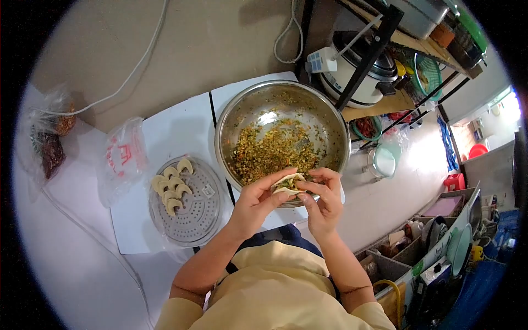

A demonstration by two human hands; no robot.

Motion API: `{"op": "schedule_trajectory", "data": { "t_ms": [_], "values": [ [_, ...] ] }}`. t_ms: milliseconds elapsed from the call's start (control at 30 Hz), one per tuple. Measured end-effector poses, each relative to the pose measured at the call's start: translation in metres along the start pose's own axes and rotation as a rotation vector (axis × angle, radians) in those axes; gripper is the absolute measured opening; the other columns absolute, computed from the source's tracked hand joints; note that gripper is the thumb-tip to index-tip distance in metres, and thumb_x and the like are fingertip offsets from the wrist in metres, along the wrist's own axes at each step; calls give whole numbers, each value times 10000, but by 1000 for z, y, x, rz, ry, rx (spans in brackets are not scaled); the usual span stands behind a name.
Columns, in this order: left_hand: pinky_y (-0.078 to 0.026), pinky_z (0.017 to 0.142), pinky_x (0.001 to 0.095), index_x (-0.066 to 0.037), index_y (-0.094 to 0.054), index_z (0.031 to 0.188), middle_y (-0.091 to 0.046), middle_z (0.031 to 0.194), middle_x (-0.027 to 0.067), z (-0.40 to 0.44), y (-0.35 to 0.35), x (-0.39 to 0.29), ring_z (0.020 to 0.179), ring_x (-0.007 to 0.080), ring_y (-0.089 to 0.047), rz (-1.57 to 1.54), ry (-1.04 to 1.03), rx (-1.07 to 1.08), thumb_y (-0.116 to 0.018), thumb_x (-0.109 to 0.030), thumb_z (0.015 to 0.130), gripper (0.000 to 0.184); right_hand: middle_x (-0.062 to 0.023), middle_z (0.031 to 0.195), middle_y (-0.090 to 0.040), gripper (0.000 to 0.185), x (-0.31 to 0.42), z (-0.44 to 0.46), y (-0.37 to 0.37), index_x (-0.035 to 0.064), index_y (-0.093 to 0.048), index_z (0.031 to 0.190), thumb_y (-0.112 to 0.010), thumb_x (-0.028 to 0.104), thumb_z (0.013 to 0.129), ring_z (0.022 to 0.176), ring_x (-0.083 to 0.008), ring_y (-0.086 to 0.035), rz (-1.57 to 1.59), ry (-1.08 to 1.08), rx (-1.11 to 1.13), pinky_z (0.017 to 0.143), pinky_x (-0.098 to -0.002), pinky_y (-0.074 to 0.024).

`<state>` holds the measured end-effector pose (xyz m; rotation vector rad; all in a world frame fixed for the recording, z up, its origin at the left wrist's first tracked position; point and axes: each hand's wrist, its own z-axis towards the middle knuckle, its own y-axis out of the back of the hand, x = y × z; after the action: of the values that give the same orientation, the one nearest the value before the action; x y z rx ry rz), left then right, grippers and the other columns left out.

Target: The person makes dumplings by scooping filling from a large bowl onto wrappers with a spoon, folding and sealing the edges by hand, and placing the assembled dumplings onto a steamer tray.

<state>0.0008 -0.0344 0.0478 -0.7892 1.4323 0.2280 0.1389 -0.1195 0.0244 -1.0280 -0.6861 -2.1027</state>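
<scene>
A dumpling wrapper [288, 185], partly folded around green and yellow filling, is held over the near rim of a large steel bowl [224, 118]. My left hand [258, 195] pinches its left side between thumb and fingers. On the other side, my right hand [323, 199] grips the wrapper's edge with closed fingers. Chopped filling [275, 148] covers much of the bowl's bottom. To the left, several folded dumplings [171, 186] sit on a round perforated steamer tray [192, 224].
A clear plastic bag [124, 159] with red print lies left of the tray on the white table [181, 124]. Behind on the right, a rack [379, 55] carries a rice cooker [357, 77] and a power strip [322, 60]. Crates [393, 264] stand at the lower right.
</scene>
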Motion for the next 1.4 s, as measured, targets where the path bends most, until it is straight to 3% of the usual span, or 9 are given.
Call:
{"op": "schedule_trajectory", "data": {
  "t_ms": [267,467,767,933,1000,1100,1167,1300,1400],
  "values": [
    [-475,879,271,27,-475,1277,-588,1171,102,4,-1,3,1024,129,-564,35,37,-19,-543,-28,888,399,-127,1011,-544,170,6,11,2,45,-660,877,-702,33,713,905,-258,-507,-249,55,80,721,-326,-429],
    [-490,899,293,38,-507,1236,-592,1165,124,7,-2,1,1016,150,-584,79,36,-90,-549,-46,890,358,-126,1013,-553,222,4,10,-4,29,-654,926,-708,15,711,888,-254,-541,-15,-56,-90,759,-323,-449],
    [-495,884,257,16,-538,1223,-606,1120,79,12,-12,-2,981,123,-588,-126,-67,-147,-523,-4,902,322,-117,993,-564,220,-6,16,-1,17,-665,956,-677,-13,738,867,-230,-559,149,-80,-12,756,-304,-459],
    [-493,845,235,15,-550,1214,-616,1100,74,12,-12,-3,964,103,-589,42,-31,-177,-543,-15,898,317,-111,939,-573,184,-8,24,-1,20,-657,907,-686,-12,728,837,-231,-558,-58,10,0,708,-291,-451],
    [-507,909,335,35,-555,1173,-605,1130,143,13,-11,-4,1020,185,-598,119,18,-194,-541,-61,901,288,-109,920,-573,169,-5,27,-1,19,-652,883,-691,-14,722,829,-232,-556,-112,27,3,694,-288,-447],
    [-506,911,343,36,-559,1161,-598,1141,155,15,-9,2,1030,196,-596,38,-12,-212,-533,-58,903,275,-101,911,-564,171,-4,29,-5,24,-641,868,-703,-18,714,803,-218,-545,-72,11,-39,682,-287,-445],
    [-503,916,343,34,-560,1157,-593,1147,160,16,-9,-1,1038,203,-594,0,-17,-217,-532,-61,906,270,-93,927,-553,172,-7,27,-7,21,-627,857,-708,-27,713,815,-186,-524,147,-225,-73,709,-279,-438],
    [-495,932,343,31,-561,1151,-572,1173,168,16,-9,-4,1065,220,-582,-136,-39,-231,-533,-71,911,263,-85,965,-545,202,-10,29,-10,7,-634,924,-701,-15,735,850,-158,-503,418,-281,-102,751,-268,-426],
    [-494,936,336,31,-561,1147,-567,1165,154,15,-8,-2,1068,216,-577,-224,-71,-213,-540,-67,906,261,-83,997,-541,203,-12,28,-11,-20,-645,959,-684,-4,761,896,-151,-496,612,-453,-65,784,-261,-413]
  ]
}}
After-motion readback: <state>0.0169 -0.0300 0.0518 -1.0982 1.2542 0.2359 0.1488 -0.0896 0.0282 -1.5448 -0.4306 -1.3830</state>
